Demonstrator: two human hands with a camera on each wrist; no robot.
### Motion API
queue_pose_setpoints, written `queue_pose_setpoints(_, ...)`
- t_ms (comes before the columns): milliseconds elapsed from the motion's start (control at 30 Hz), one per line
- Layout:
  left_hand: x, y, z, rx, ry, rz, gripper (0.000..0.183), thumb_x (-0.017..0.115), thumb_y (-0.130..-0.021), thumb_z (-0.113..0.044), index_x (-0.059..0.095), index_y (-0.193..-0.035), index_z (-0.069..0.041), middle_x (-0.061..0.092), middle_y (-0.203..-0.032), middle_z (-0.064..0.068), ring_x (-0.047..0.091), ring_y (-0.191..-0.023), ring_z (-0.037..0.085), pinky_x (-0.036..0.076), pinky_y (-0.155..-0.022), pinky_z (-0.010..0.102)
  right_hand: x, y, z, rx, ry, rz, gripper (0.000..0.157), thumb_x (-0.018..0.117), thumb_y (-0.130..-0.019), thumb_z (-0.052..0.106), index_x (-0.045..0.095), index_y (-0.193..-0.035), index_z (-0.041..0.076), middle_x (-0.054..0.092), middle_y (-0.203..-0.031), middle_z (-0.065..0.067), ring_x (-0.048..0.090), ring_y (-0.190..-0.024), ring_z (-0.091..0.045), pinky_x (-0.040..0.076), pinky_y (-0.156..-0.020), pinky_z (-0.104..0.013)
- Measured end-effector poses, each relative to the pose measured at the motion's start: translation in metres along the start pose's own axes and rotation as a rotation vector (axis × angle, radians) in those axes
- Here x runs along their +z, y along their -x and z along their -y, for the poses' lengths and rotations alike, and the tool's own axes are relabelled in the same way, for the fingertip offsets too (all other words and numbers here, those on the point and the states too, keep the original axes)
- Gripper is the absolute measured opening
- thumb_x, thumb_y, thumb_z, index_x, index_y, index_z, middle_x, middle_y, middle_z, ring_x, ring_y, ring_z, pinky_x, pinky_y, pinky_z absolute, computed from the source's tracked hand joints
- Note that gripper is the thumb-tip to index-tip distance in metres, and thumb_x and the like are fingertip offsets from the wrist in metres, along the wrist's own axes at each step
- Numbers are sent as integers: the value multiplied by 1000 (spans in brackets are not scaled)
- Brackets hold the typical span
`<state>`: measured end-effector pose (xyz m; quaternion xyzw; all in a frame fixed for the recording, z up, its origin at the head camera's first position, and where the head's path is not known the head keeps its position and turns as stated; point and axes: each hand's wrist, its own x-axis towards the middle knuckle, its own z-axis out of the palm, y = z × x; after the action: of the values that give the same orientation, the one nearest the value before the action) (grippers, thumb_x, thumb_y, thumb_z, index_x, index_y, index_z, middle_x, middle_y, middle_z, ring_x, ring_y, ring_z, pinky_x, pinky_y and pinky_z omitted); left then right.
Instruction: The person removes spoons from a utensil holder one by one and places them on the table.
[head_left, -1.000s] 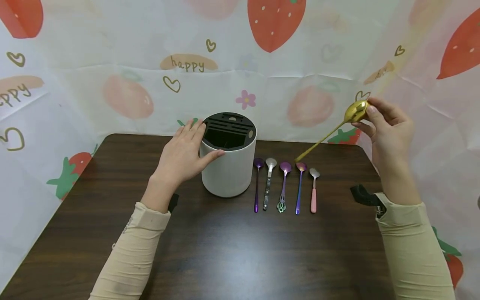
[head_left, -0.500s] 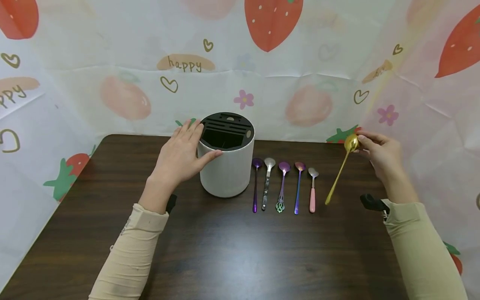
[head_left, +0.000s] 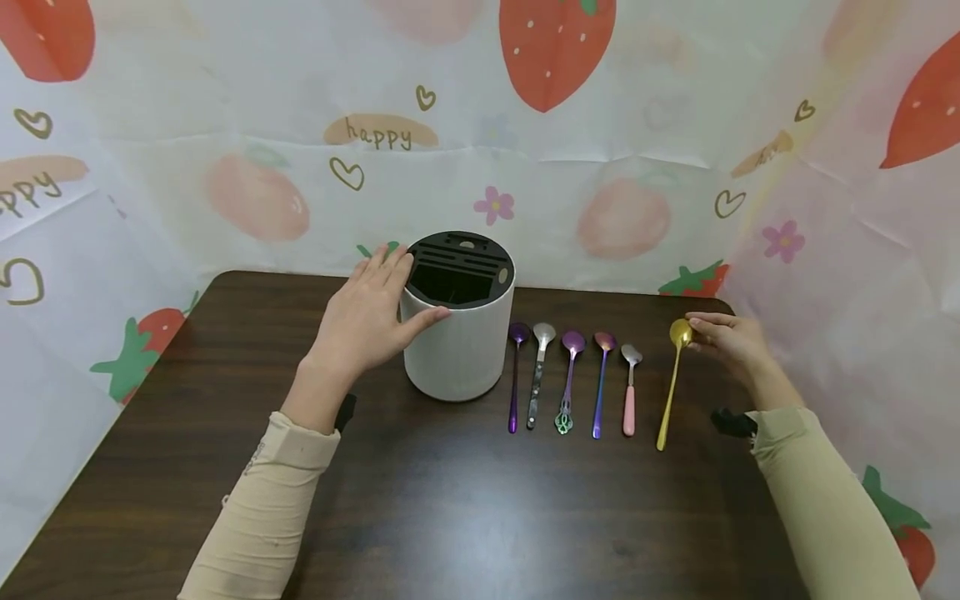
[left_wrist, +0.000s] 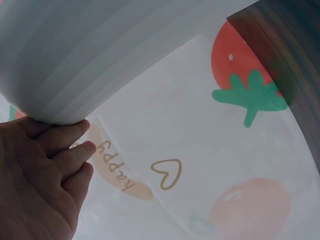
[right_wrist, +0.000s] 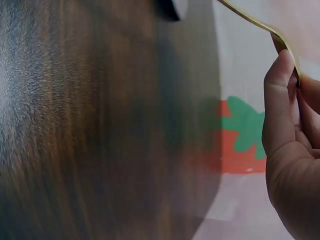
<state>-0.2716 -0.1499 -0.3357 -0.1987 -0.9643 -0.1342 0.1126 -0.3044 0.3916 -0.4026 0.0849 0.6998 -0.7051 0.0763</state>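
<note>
My right hand (head_left: 731,343) pinches the bowl of a gold spoon (head_left: 670,398) between thumb and fingers. Its long handle slants toward the front of the table, right of the pink-handled spoon. In the right wrist view the thin gold spoon (right_wrist: 255,19) runs out from the fingertips. My left hand (head_left: 366,312) rests against the left side of a white cylindrical utensil holder (head_left: 456,354), its fingers extended at the black slotted top and thumb along the front. The left wrist view shows those fingers (left_wrist: 70,136) touching the holder's wall (left_wrist: 90,55).
Several spoons lie side by side right of the holder: a dark purple spoon (head_left: 514,379), a silver one with a patterned handle (head_left: 535,387), a purple ornate one (head_left: 568,379), a blue-purple one (head_left: 601,383) and a pink-handled one (head_left: 629,404). A strawberry-print cloth (head_left: 450,75) hangs behind the dark table (head_left: 480,500).
My right hand has brought the gold spoon down from the upper right to beside the row, its handle swinging toward the front. My left hand stays on the utensil holder.
</note>
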Motion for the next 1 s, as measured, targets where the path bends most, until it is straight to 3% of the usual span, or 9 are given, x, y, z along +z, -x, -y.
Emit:
queue_pose_setpoints(467,1,0,-3,4,1,-13,101,48,-97,-77,32,-162,-1,28,-170,16,17,-160,32,16,-130,48,4,-19,-39,56,-35,20,25,62,-104,4,80,-93,18,75,-92,8,71,-85,-4,62,-78,-20)
queue_pose_setpoints(567,2,0,-3,5,0,-13,101,48,-97,-76,31,-163,-1,28,-170,16,17,-160,32,16,-130,48,4,-20,-44,70,-23,10,22,61,-104,3,79,-99,14,74,-92,9,70,-86,-4,62,-80,-20)
queue_pose_setpoints(633,1,0,-3,5,-4,-12,101,48,-97,-76,31,-163,-2,27,-170,15,17,-160,32,16,-130,48,4,-21,-46,70,-5,6,18,60,-104,2,76,-113,6,73,-92,9,69,-86,-3,62,-80,-20)
queue_pose_setpoints(733,1,1,-3,2,-7,-9,101,48,-97,-76,31,-163,-2,27,-170,15,17,-160,31,16,-131,48,6,-22,-49,57,56,0,34,58,-105,1,59,-136,-13,71,-92,10,68,-85,-3,62,-80,-20)
queue_pose_setpoints(833,0,1,-2,1,-9,-10,100,49,-97,-75,31,-163,-2,27,-170,16,17,-159,32,16,-130,48,8,-25,-52,28,164,-23,48,57,-105,1,42,-144,-24,69,-90,13,67,-82,-2,62,-78,-20)
queue_pose_setpoints(1000,0,2,-1,-5,-11,-11,100,50,-97,-74,31,-163,-1,28,-170,16,18,-159,33,16,-130,49,12,-28,-54,-18,370,-108,46,61,-105,6,50,-138,-24,67,-83,15,69,-72,0,63,-72,-21)
